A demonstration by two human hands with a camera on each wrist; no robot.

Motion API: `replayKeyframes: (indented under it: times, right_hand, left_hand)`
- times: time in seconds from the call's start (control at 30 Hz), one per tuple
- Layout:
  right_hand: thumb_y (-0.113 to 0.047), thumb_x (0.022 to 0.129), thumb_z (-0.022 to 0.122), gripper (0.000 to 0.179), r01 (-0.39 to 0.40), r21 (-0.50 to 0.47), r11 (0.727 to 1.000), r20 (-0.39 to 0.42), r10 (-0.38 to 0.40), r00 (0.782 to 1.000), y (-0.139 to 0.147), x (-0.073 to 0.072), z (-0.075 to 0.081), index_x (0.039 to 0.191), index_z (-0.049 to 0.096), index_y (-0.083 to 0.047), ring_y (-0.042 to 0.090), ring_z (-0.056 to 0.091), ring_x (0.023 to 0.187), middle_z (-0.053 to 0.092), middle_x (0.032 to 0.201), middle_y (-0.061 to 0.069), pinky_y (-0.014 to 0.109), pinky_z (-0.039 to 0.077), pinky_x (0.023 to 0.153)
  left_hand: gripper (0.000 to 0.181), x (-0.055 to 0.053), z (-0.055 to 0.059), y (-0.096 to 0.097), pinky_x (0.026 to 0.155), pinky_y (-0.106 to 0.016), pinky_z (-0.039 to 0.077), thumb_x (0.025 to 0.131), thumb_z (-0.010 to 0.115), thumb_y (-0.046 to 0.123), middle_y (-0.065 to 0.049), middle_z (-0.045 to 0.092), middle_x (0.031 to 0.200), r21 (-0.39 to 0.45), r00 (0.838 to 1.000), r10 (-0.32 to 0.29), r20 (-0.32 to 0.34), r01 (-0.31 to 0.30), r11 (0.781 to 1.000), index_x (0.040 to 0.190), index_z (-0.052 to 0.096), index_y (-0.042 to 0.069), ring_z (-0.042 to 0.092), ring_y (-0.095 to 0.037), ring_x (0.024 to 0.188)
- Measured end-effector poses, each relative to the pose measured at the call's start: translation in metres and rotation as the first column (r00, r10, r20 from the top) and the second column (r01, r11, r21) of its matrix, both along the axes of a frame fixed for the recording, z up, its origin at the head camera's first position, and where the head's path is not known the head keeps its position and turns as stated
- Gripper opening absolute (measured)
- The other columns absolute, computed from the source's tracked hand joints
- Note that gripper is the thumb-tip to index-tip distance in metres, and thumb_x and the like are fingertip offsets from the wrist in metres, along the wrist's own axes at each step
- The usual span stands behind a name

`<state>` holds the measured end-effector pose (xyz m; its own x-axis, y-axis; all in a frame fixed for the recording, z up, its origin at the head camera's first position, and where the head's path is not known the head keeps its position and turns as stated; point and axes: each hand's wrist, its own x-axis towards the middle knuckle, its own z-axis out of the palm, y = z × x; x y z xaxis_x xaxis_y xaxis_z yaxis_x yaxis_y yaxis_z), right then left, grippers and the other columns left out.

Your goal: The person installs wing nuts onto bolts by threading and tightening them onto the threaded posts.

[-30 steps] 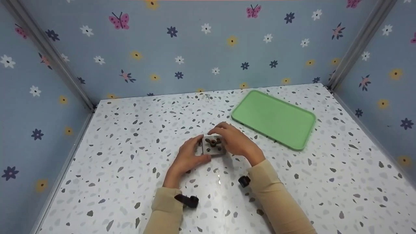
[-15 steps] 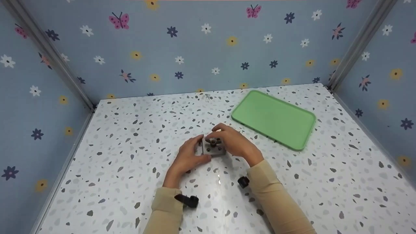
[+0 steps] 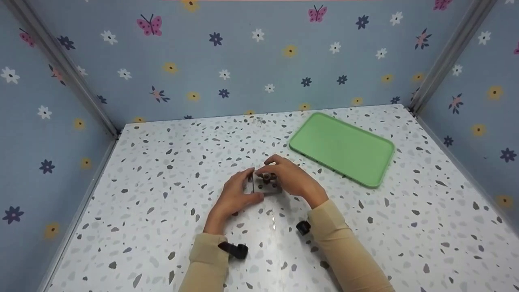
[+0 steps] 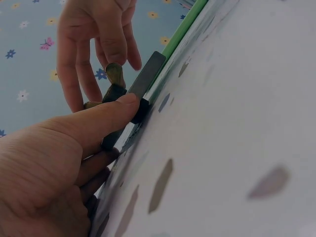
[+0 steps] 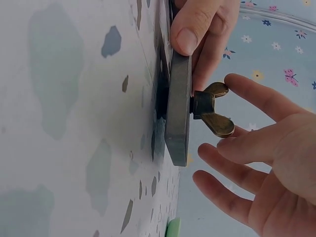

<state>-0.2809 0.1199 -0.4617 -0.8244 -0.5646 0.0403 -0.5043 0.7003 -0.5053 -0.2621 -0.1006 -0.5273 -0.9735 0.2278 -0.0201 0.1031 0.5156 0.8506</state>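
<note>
A grey metal plate (image 5: 177, 108) with several holes lies low over the table. A brass-coloured wing nut (image 5: 217, 123) sits on a dark threaded bolt standing up from it, and a dark piece (image 5: 162, 101) shows beneath. My left hand (image 3: 235, 192) grips the plate from the left, thumb on the near edge and fingers at the far corner. From the right, my right hand (image 3: 298, 178) holds the wing nut between index finger and thumb, one at each wing. Its other fingers are spread apart in the right wrist view. In the head view this hand partly covers the plate's right side.
A green tray (image 3: 344, 148) lies at the back right of the speckled table (image 3: 170, 202). Blue flowered panels (image 3: 259, 61) stand at the back and both sides. A black wrist camera (image 3: 235, 250) sits at the left cuff, another black camera (image 3: 303, 227) at the right.
My right index finger has drawn in from beyond the plate's far edge onto the wing nut. The left hand, plate and tray have stayed in place.
</note>
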Motion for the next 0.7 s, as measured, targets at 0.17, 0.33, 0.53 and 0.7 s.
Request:
replayKeyframes:
  times: [0.17,0.33,0.53,0.7]
  right_hand:
    - [0.019,0.099,0.048,0.065,-0.031,0.026,0.999,-0.051,0.033,0.998,0.0009,-0.0009,-0.0006,0.142,0.071,-0.025,0.034,0.056,0.135,0.056,0.147,0.011,0.048,0.047,0.117]
    - [0.019,0.098,0.050,0.062,-0.048,0.024,0.999,-0.079,0.050,0.996,0.0018,-0.0016,-0.0012,0.141,0.071,-0.021,0.035,0.060,0.130,0.057,0.145,0.014,0.048,0.050,0.114]
    - [0.013,0.100,0.055,0.054,-0.042,0.024,0.999,-0.084,0.044,0.996,0.0024,-0.0027,-0.0024,0.142,0.069,-0.018,0.034,0.060,0.130,0.058,0.144,0.014,0.046,0.051,0.113]
    - [0.008,0.102,0.059,0.049,-0.036,0.029,0.999,-0.088,0.038,0.995,0.0031,-0.0026,-0.0030,0.143,0.069,-0.017,0.034,0.058,0.133,0.058,0.144,0.013,0.047,0.049,0.115]
  left_hand:
    - [0.093,-0.0018,-0.0021,-0.0010,0.127,-0.055,0.030,0.083,0.090,0.029,-0.008,0.048,0.163,-0.010,1.000,-0.010,-0.021,0.010,1.000,0.163,0.044,0.019,0.040,-0.034,0.152]
    - [0.093,-0.0025,-0.0032,-0.0016,0.127,-0.054,0.029,0.083,0.090,0.031,-0.009,0.049,0.162,-0.024,0.999,-0.025,-0.045,0.024,0.999,0.163,0.044,0.017,0.040,-0.034,0.151]
    - [0.093,-0.0017,-0.0026,-0.0020,0.128,-0.054,0.028,0.083,0.090,0.032,-0.008,0.049,0.162,-0.024,0.999,-0.025,-0.041,0.024,0.999,0.163,0.044,0.018,0.040,-0.034,0.152]
    - [0.093,-0.0010,-0.0029,-0.0022,0.128,-0.054,0.027,0.083,0.090,0.031,-0.008,0.049,0.162,-0.013,0.999,-0.024,-0.038,0.023,1.000,0.163,0.044,0.017,0.039,-0.034,0.152]
